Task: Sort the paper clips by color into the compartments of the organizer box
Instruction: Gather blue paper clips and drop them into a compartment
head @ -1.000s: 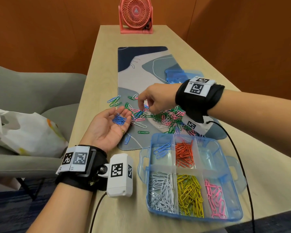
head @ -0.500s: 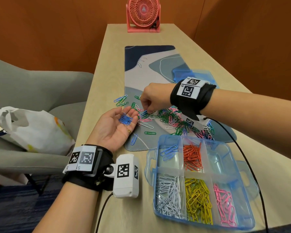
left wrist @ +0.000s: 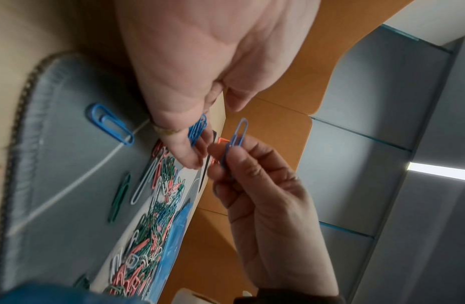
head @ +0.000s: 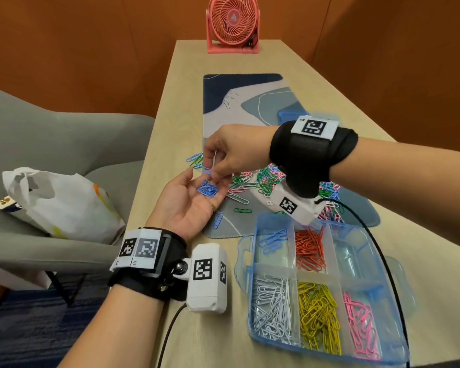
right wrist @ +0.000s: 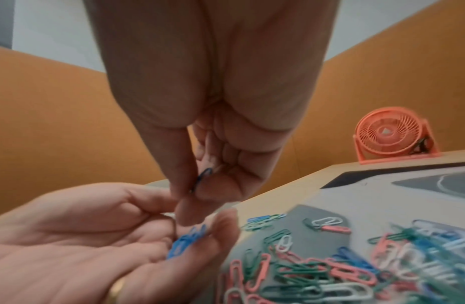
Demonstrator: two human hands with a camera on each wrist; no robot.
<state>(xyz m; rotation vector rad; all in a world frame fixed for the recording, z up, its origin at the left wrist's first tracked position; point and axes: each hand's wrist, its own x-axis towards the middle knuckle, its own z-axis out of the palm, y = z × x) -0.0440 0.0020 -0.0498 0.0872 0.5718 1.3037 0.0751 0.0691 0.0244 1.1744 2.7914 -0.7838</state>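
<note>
My left hand (head: 186, 205) lies palm up at the mat's left edge, fingers relaxed, carrying a small heap of blue clips (head: 207, 188) (right wrist: 186, 241). Just above that palm my right hand (head: 215, 170) pinches one blue paper clip (left wrist: 239, 131) (right wrist: 203, 174) between thumb and fingertips. A mixed pile of green, pink, white and blue clips (head: 263, 179) covers the mat under the right wrist. The clear blue organizer box (head: 250, 264) sits near me at the right, holding blue (head: 272, 240), red (head: 310, 248), white (head: 272, 309), yellow (head: 319, 314) and pink (head: 361, 325) clips in separate compartments.
A patterned desk mat (head: 239, 107) runs down the table; a few stray clips (head: 218, 220) lie at its near corner. The box lid (head: 290, 115) lies behind my right wrist. A pink fan (head: 233, 22) stands at the far end. A grey chair with a white bag (head: 59, 203) is left.
My right hand has lifted off the mixed pile and moved left over my left palm with one blue clip pinched. The left hand has stayed palm up with its blue clips.
</note>
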